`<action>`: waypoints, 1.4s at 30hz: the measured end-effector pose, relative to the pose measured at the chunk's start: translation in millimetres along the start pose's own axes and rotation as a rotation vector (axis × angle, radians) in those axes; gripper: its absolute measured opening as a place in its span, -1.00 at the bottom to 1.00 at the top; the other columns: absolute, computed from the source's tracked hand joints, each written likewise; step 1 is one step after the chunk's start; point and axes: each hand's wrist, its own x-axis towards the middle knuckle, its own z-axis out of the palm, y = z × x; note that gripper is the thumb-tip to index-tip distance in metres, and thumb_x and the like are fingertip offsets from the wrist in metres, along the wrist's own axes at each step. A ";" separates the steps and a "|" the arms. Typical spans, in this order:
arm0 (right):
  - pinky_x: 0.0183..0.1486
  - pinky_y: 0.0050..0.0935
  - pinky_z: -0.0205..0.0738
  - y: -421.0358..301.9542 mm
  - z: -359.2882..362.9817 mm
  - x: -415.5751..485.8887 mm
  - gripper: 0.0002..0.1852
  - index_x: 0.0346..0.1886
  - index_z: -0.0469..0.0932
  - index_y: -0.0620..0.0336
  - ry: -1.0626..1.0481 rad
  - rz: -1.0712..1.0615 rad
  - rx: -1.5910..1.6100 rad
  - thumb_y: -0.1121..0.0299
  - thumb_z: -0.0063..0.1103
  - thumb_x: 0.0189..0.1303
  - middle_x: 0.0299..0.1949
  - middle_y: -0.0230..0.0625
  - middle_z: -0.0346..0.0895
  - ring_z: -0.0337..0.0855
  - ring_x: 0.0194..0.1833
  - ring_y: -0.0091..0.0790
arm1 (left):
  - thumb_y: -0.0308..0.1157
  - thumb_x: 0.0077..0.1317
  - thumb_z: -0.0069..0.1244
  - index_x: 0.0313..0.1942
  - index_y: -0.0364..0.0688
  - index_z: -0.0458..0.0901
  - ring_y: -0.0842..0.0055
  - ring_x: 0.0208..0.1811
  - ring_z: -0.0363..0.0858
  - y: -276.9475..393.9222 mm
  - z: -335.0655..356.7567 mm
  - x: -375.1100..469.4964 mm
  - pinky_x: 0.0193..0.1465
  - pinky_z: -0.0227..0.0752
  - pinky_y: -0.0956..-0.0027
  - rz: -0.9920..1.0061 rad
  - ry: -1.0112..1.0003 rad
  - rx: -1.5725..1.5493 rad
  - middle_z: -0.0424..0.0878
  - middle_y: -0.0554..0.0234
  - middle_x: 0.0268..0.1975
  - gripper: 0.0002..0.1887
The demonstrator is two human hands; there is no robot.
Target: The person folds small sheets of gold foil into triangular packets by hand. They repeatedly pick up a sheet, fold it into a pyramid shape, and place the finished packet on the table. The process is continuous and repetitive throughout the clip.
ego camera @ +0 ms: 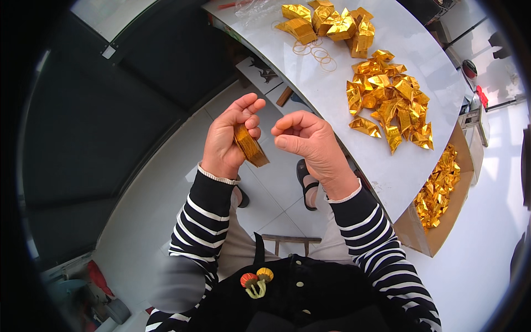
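Note:
My left hand [232, 139] is closed around a stack of folded gold foil paper [250, 147], whose lower end sticks out below the fingers. To its right, my right hand [305, 145] is raised with curled fingers near the thumb; I see nothing between them, though the fingertips sit close together. Loose folded gold foil pieces [390, 97] are heaped on the white table [290, 62]. Farther up the table are stacked bundles of gold foil paper [332, 23], with several thin rubber bands [317, 52] beside them.
A cardboard box [450, 224] full of gold foil pieces [439, 191] stands at the table's right edge. Clear plastic wrap [257, 12] lies at the table's upper left corner. Below my hands are my feet on the tiled floor and a wooden stool's edge [290, 239].

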 end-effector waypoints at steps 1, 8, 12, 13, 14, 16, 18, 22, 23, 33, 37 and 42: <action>-0.08 -0.59 0.51 2.6 4.2 -0.1 -0.71 -0.15 0.59 0.18 0.016 0.017 -0.136 0.46 0.48 0.06 -0.21 -0.42 0.61 0.59 -0.20 -0.61 | -0.67 0.21 -0.15 0.04 -0.36 0.47 0.66 -0.47 0.42 -0.1 -1.4 0.2 -0.43 0.46 0.56 -0.012 0.024 -0.005 0.62 0.02 -0.03 -0.64; -0.18 -0.68 0.51 6.6 12.1 1.6 -0.77 -0.23 0.61 0.22 0.001 0.089 -0.363 0.51 0.46 0.05 -0.31 -0.48 0.59 0.59 -0.26 -0.66 | -0.66 0.23 -0.21 0.01 -0.38 0.45 0.60 -0.46 0.47 -1.5 -5.3 2.9 -0.41 0.54 0.51 -0.063 -0.004 -0.075 0.61 -0.04 -0.07 -0.68; -0.17 -0.68 0.49 10.4 13.2 2.8 -0.80 -0.22 0.62 0.23 -0.010 0.094 -0.298 0.50 0.42 0.10 -0.32 -0.49 0.60 0.59 -0.26 -0.67 | -0.66 0.23 -0.20 0.00 -0.38 0.45 0.59 -0.46 0.48 -1.6 -7.2 2.0 -0.40 0.57 0.50 -0.069 -0.013 -0.090 0.61 -0.04 -0.08 -0.69; -0.16 -0.68 0.49 11.0 12.6 3.3 -0.81 -0.21 0.62 0.23 -0.014 0.102 -0.267 0.50 0.41 0.11 -0.31 -0.49 0.61 0.59 -0.25 -0.67 | -0.66 0.23 -0.20 0.00 -0.38 0.45 0.58 -0.46 0.48 -1.3 -8.0 2.1 -0.39 0.57 0.49 -0.067 -0.016 -0.096 0.62 -0.04 -0.08 -0.69; -0.16 -0.68 0.48 11.8 12.1 3.5 -0.82 -0.21 0.62 0.23 -0.019 0.109 -0.236 0.49 0.40 0.13 -0.31 -0.48 0.61 0.59 -0.25 -0.67 | -0.66 0.23 -0.20 0.00 -0.38 0.45 0.58 -0.46 0.49 -1.3 -8.7 2.2 -0.39 0.58 0.49 -0.066 -0.017 -0.093 0.62 -0.04 -0.08 -0.69; -0.16 -0.66 0.47 13.0 10.2 3.3 -0.85 -0.20 0.63 0.25 -0.026 0.104 -0.224 0.50 0.35 0.16 -0.30 -0.48 0.62 0.58 -0.25 -0.67 | -0.66 0.23 -0.20 -0.01 -0.38 0.46 0.58 -0.46 0.50 -1.3 -9.7 2.7 -0.38 0.59 0.48 -0.060 -0.018 -0.089 0.62 -0.04 -0.08 -0.70; -0.18 -0.65 0.46 14.7 8.3 3.9 -0.87 -0.19 0.63 0.27 -0.022 0.077 -0.263 0.51 0.31 0.19 -0.30 -0.46 0.62 0.57 -0.27 -0.65 | -0.66 0.24 -0.19 0.00 -0.38 0.46 0.56 -0.43 0.54 -0.8 -9.5 2.8 -0.36 0.61 0.48 -0.057 -0.036 -0.084 0.63 -0.03 -0.09 -0.70; -0.26 -0.57 0.47 21.2 9.7 5.9 -0.93 -0.27 0.62 0.29 0.059 -0.261 -0.606 0.55 0.24 0.18 -0.34 -0.37 0.59 0.57 -0.35 -0.58 | -0.65 0.26 -0.20 0.01 -0.39 0.46 0.53 -0.36 0.62 -2.3 -5.0 1.6 -0.31 0.64 0.48 -0.031 0.036 0.007 0.65 -0.03 -0.10 -0.69; -0.30 -0.53 0.48 22.7 11.0 5.6 -0.96 -0.31 0.62 0.29 0.096 -0.407 -0.731 0.56 0.22 0.17 -0.36 -0.34 0.58 0.58 -0.39 -0.56 | -0.65 0.26 -0.20 0.02 -0.39 0.46 0.52 -0.36 0.63 -3.6 -3.4 1.8 -0.29 0.65 0.47 -0.029 0.053 -0.014 0.65 -0.03 -0.10 -0.69; -0.32 -0.54 0.56 13.0 1.4 6.8 -0.90 -0.25 0.58 0.26 0.442 -0.729 -0.837 0.59 0.23 0.17 -0.26 -0.27 0.55 0.60 -0.39 -0.48 | -0.41 0.35 -0.11 -0.21 -0.31 0.53 0.68 -0.58 0.44 1.9 -4.2 3.5 -0.58 0.36 0.62 -0.044 -0.027 0.109 0.64 0.10 -0.27 -0.85; -0.29 -0.49 0.59 13.8 -1.8 11.8 -0.78 -0.15 0.60 0.19 0.362 -0.947 -1.035 0.56 0.31 0.10 -0.17 -0.24 0.58 0.65 -0.35 -0.35 | -0.14 0.33 0.02 -0.30 -0.24 0.56 0.72 -0.69 0.37 -6.1 2.2 -5.5 -0.63 0.27 0.62 -0.043 -0.180 0.370 0.60 0.20 -0.49 -0.70; -0.20 -0.42 0.60 13.2 0.8 9.7 -0.71 -0.11 0.60 0.19 0.172 -0.952 -1.160 0.47 0.39 0.06 -0.16 -0.22 0.59 0.67 -0.28 -0.28 | -0.34 0.34 0.06 -0.30 -0.23 0.57 0.78 -0.67 0.36 -5.3 6.5 -4.7 -0.63 0.21 0.64 0.019 -0.073 0.487 0.57 0.38 -0.51 -0.86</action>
